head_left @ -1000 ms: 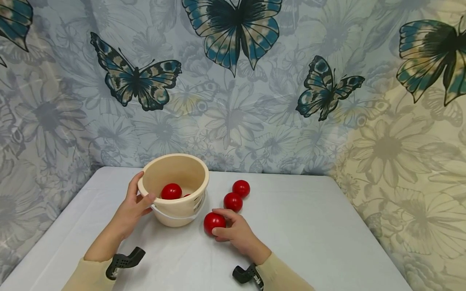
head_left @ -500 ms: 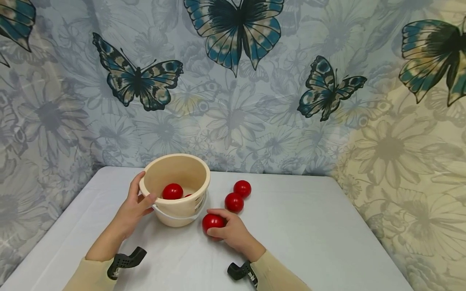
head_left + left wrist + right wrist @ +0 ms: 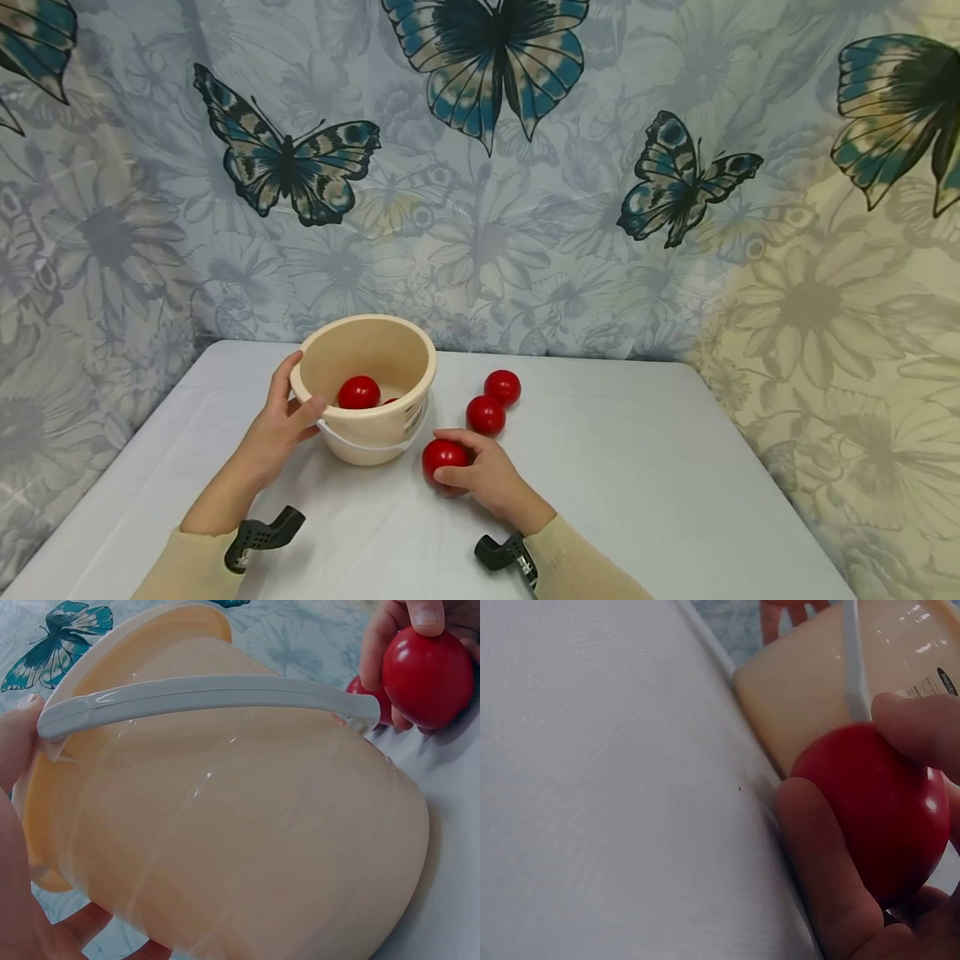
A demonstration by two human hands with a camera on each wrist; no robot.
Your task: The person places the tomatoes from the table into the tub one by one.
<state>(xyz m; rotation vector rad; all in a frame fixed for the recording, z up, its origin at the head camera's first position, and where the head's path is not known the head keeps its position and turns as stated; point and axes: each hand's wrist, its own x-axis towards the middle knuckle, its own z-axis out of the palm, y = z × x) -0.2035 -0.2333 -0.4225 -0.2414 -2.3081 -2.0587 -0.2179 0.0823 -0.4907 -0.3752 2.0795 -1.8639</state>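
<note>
A cream plastic bucket (image 3: 367,429) with a white handle (image 3: 210,697) stands on the table, its mouth facing up. My left hand (image 3: 279,429) grips its rim from the left, thumb at the front. Inside lies a shiny red ball (image 3: 358,392), and a sliver of another red one shows beside it. To the bucket's right, my right hand (image 3: 491,475) holds a red ball (image 3: 445,458) between thumb and fingers, low over the table; whether it touches the cloth I cannot tell. In the right wrist view this ball (image 3: 877,814) hides part of the bucket.
Behind my right hand, two more red balls (image 3: 486,415) (image 3: 502,387) rest close together on the white-covered table (image 3: 637,483). A patterned butterfly cloth (image 3: 487,250) hangs behind the table's back edge. Each wrist carries a black camera mount (image 3: 266,533).
My right hand and its ball shifted slightly left, then slightly back to the right. The left hand keeps its grip on the bucket, and the other balls stay put.
</note>
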